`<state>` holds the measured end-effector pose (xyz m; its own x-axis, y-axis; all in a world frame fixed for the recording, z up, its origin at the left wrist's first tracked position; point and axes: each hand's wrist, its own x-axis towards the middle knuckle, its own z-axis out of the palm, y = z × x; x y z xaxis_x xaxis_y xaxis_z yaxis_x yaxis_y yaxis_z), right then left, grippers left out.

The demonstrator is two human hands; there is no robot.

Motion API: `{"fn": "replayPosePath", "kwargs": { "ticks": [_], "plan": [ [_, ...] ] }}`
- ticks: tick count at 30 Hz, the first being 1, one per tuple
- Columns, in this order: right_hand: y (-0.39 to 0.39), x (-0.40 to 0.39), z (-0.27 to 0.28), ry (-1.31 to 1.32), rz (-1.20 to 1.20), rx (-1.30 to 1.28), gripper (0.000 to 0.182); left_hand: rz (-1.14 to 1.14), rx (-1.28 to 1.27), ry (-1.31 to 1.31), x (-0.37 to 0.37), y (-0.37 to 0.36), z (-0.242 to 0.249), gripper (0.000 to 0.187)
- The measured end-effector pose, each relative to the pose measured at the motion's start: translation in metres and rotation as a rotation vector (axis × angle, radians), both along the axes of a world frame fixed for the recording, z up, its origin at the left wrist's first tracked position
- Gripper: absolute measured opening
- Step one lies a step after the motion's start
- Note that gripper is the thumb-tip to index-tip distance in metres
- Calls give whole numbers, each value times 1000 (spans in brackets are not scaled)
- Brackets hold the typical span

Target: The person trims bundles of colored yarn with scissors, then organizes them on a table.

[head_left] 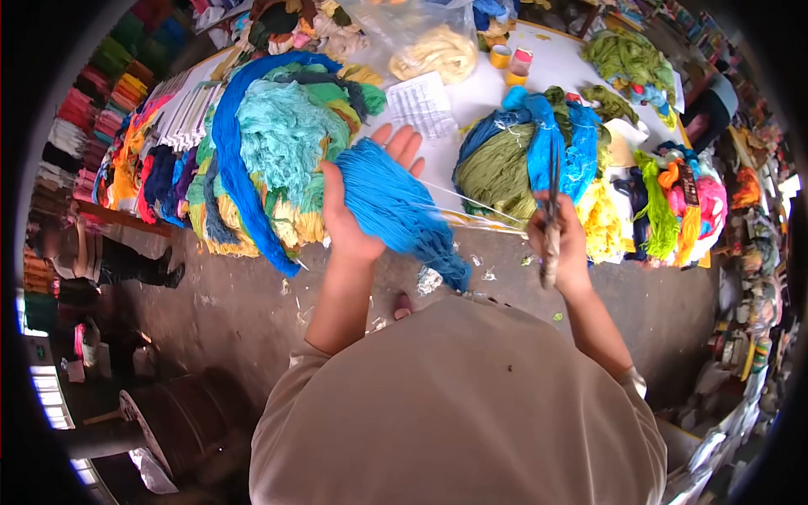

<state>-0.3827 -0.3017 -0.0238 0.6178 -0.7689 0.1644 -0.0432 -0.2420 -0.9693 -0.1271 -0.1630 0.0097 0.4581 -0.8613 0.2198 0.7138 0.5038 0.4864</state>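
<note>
A hank of bright blue yarn (391, 189) lies across my left hand (349, 215), which is palm up with the thumb on one side and the fingers behind. The hank's lower end hangs down toward my shirt. In my right hand (568, 240) is a pair of scissors (552, 215), seen edge-on, blades pointing up and away and the handle wrapped. White strings (475, 206) stretch from the blue hank to my right hand. Close beyond that hand lies an olive and blue yarn pile (501, 168).
A white table (526, 42) bears a large pile of turquoise yarn (282, 126), a written paper sheet (421, 105), tape rolls (501, 57) and a plastic bag (421, 17) with cream yarn. Bright hanks hang at the right edge. Another person stands at the left. Scraps litter the floor.
</note>
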Motion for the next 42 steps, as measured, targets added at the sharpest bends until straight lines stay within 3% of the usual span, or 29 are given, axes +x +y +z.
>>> {"fn": "replayPosePath", "kwargs": {
  "ticks": [1,4,6,8,9,10,11,12,13,15,17,18,19,20,21,23,24,25,27,28,29,30,31,33,36,37,40,42],
  "plan": [
    [-4,-18,-5,40,-43,168,42,52,-11,-16,3,1,0,93],
    [-19,-91,-53,677,-225,-434,23,96,14,-80,3,5,4,93],
    [-17,-115,-63,799,-268,-183,28,20,19,-358,2,3,-1,84],
    [-9,-105,-56,303,-79,-138,58,125,-24,-1136,-4,-10,-5,71],
    [-1,-83,-43,67,-37,-55,63,138,124,-1180,-33,-11,11,66],
    [5,-56,-28,-127,67,-104,67,230,99,-1522,-43,-21,21,68],
    [5,-35,-8,-91,224,-186,83,334,69,-1864,-50,-30,31,70],
    [19,-13,1,-168,216,-194,79,340,69,-1973,-58,-33,39,75],
    [33,14,8,-334,229,10,88,324,78,-1941,-61,-37,41,75],
    [44,38,21,-342,229,161,106,316,57,-1868,-49,-38,43,77],
    [37,33,21,-299,200,51,99,507,52,-2129,-21,-26,44,73],
    [35,30,34,-418,203,200,97,519,100,-2157,-4,-21,33,63],
    [30,22,47,-444,223,311,94,657,234,-2228,10,-17,11,58],
    [20,16,46,-436,166,237,92,792,369,-2288,24,-15,-13,53],
    [18,12,53,-471,77,299,88,793,358,-2170,41,-10,-32,46],
    [0,0,49,-461,-30,169,80,868,418,-2130,63,4,-45,42],
    [-7,-6,44,-436,-63,154,79,887,544,-2297,68,11,-43,50],
    [-12,-11,38,-412,-96,141,78,888,546,-2290,71,16,-44,50],
    [-18,-17,31,-344,6,242,76,487,230,-1547,74,21,-41,72],
    [-17,-16,30,-299,41,269,75,254,184,-628,56,18,-37,106],
    [-8,-9,28,-253,42,259,73,230,3,-483,45,12,-30,114],
    [-18,-10,10,-107,133,148,71,200,-172,-333,33,5,-22,123],
    [-14,-5,0,1,69,-17,68,121,-245,-148,12,-6,-3,124],
    [-1,4,11,33,116,-251,63,-18,-255,52,-11,-20,12,116],
    [11,-1,22,15,458,273,56,-86,-274,221,-26,-30,18,110],
    [18,1,31,111,523,119,50,-96,-260,271,-27,-31,18,108],
    [31,7,39,250,628,352,45,-59,-262,270,-21,-31,19,107],
    [37,12,34,239,652,293,45,-52,-285,306,-14,-29,17,106]
  ]
}}
